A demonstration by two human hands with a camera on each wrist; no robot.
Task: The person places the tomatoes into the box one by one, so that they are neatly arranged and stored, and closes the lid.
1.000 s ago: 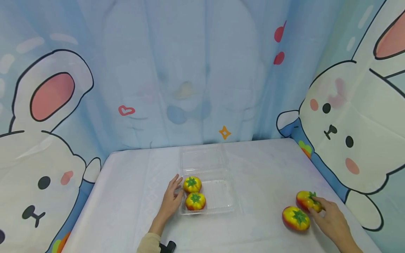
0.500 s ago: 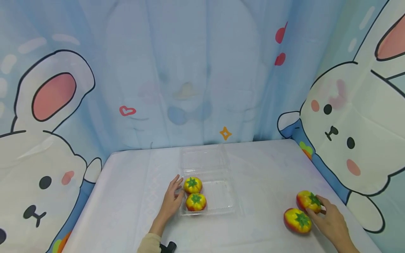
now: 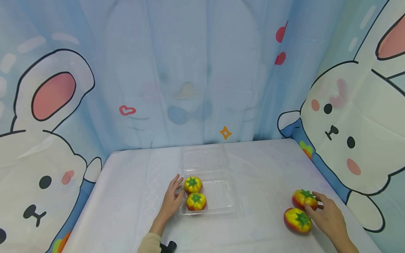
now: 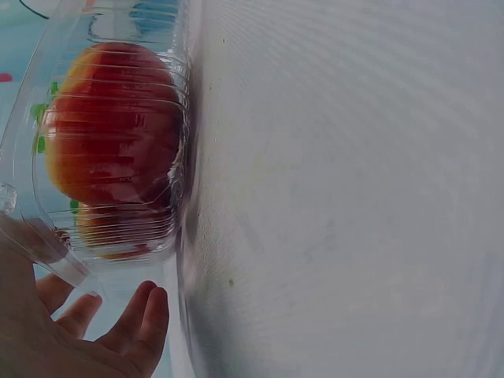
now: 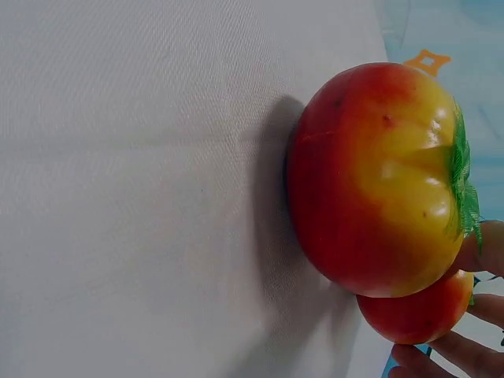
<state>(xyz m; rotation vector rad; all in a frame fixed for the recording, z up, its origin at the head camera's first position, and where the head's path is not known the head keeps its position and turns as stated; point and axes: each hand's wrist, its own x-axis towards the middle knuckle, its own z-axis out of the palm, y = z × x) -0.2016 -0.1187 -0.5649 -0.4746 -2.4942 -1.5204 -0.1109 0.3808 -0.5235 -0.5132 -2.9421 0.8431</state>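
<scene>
My left hand (image 3: 172, 200) rests at the left side of an opened clear plastic clamshell box (image 3: 219, 196), its fingers relaxed and its thumb at the rim. Inside the box, two red-and-yellow toy tomatoes with green leafy tops, a far one (image 3: 193, 185) and a near one (image 3: 196, 201), fill the left side. At the table's right, my right hand (image 3: 329, 216) holds a toy tomato (image 3: 302, 198) between thumb and fingers. Just in front of it sits another toy tomato (image 3: 297, 221), large in the right wrist view, partly hiding the held toy tomato (image 5: 417, 311).
The box's lid (image 3: 204, 158) lies folded back toward the far table edge. White cloth covers the table (image 3: 253, 225). A light blue curtain (image 3: 190, 70) with rabbit prints hangs behind and along both sides.
My right hand has shifted the toy tomato it holds slightly to the left and away. My left hand and the toy tomatoes in the box stay in place.
</scene>
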